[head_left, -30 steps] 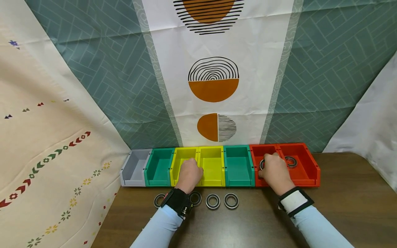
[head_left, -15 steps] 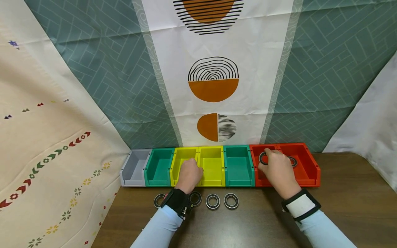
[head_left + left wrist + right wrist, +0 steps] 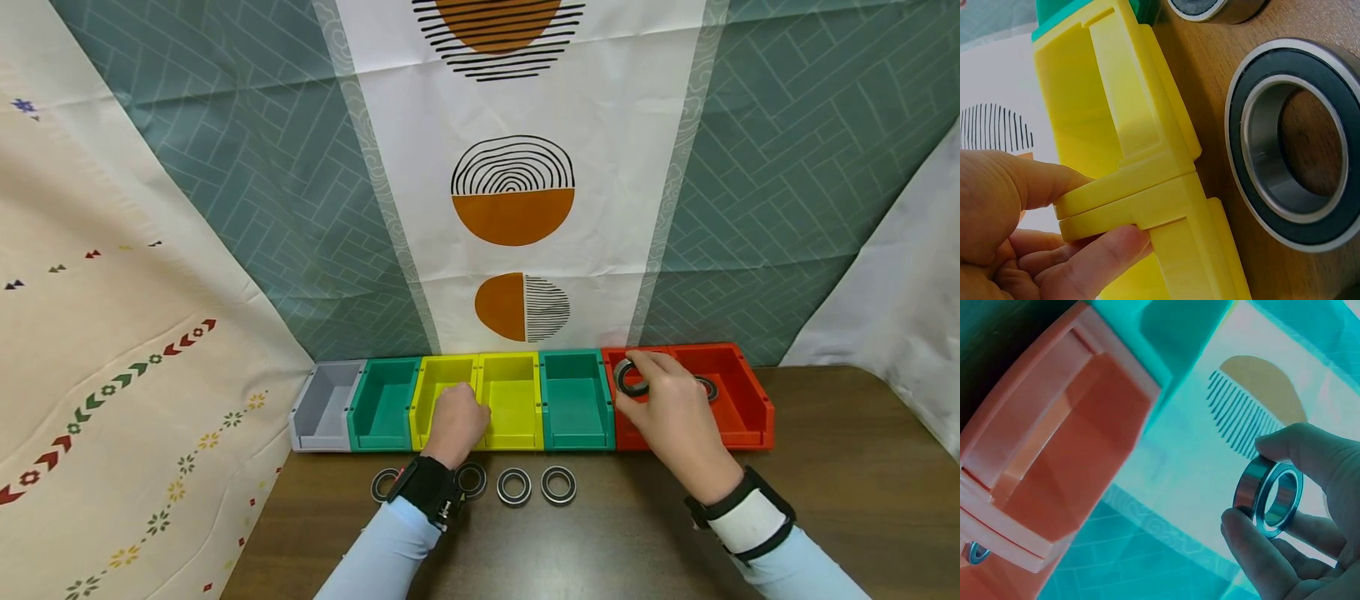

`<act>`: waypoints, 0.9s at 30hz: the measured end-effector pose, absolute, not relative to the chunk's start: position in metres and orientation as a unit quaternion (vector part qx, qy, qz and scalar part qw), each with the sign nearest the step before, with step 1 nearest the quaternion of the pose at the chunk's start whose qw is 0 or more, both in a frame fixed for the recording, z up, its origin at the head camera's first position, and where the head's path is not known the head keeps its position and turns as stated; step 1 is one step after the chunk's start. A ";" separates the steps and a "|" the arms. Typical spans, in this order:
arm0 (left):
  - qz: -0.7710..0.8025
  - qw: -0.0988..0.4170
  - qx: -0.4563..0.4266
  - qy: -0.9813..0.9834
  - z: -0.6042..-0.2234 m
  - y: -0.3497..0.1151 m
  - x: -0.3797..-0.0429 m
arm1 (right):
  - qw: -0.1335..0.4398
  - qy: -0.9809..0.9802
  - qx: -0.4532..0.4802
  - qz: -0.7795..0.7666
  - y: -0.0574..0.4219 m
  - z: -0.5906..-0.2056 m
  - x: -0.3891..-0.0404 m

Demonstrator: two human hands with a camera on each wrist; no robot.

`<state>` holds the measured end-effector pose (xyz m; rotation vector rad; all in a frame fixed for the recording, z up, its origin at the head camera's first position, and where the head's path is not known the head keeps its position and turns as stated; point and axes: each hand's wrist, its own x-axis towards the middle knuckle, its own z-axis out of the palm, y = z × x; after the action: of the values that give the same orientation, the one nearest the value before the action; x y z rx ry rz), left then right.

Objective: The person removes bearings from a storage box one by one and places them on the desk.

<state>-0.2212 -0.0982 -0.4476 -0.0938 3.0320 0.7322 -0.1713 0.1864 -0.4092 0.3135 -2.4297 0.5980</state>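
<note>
My left hand (image 3: pixel 455 425) pinches the adjoining side walls (image 3: pixel 1125 200) of the two yellow bins, thumb in one and fingers in the other, as the left wrist view shows. My right hand (image 3: pixel 678 417) holds a ball bearing (image 3: pixel 1249 487) between thumb and fingertips. In the head view this bearing (image 3: pixel 620 379) appears over the left red bin (image 3: pixel 628 440), tilted; the right wrist view shows it clear of the bin walls. Another bearing (image 3: pixel 712 388), partly hidden by my right hand, lies in the right red bin (image 3: pixel 752 408).
Several bearings (image 3: pixel 502 488) lie in a row on the wooden table (image 3: pixel 585 550) before the bins, partly under my left wrist. A grey bin (image 3: pixel 326 408) and a green bin (image 3: pixel 385 408) stand left; another green bin (image 3: pixel 577 408) sits between yellow and red. Patterned cloth (image 3: pixel 510 108) hangs behind.
My right hand has lifted the bearing up out of the left red bin, rising and shifting slightly left. My left hand stays on the yellow bins.
</note>
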 end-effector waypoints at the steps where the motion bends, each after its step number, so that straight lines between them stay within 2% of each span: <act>1: 0.233 0.012 -0.031 0.972 -0.448 -0.098 -0.221 | 0.307 -0.916 0.122 0.227 0.186 -0.408 -0.169; 11: 0.228 0.012 -0.035 0.973 -0.447 -0.098 -0.221 | 0.279 -0.918 0.128 0.250 0.187 -0.411 -0.158; 27: 0.224 0.002 -0.029 0.974 -0.448 -0.097 -0.221 | 0.203 -0.927 0.154 0.274 0.188 -0.441 -0.140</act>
<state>-0.2205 -0.0974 -0.4481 -0.0913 3.0569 0.7026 -0.1402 0.1883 -0.4411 0.4302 -2.5876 0.7641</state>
